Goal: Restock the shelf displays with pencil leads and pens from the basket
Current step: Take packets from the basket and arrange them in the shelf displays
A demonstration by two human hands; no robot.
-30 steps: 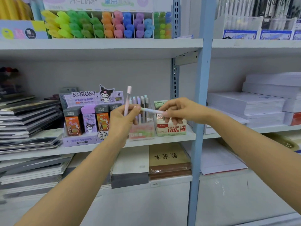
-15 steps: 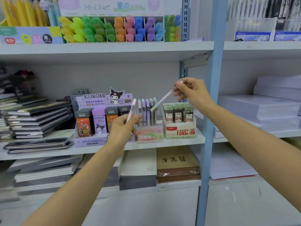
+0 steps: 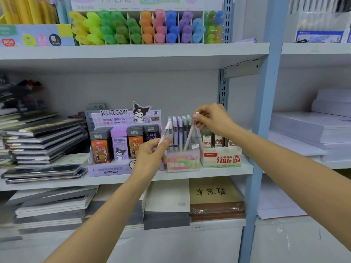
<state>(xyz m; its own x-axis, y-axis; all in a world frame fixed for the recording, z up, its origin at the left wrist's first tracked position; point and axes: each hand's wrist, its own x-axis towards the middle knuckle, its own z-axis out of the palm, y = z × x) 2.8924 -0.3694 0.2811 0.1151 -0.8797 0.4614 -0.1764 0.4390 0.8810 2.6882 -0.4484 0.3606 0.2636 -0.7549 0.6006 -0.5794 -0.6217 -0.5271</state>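
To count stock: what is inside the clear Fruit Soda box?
Several pastel pens stand upright in the box, and the right hand pinches one slanted pen leaning into it. The printed front hides their lower ends.

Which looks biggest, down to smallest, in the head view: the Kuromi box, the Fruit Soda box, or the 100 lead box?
1. Kuromi box, clearly largest.
2. 100 lead box.
3. Fruit Soda box, only slightly narrower, so these last two are close.

Soft even light over white shelf boards (image 3: 133,52), a pale blue upright post (image 3: 266,111) splitting two bays, a grey slotted rail (image 3: 223,92) against the grey back panel (image 3: 133,86), dark notebooks (image 3: 43,137) stacked at the middle shelf's left end, white paper reams (image 3: 307,130) right.
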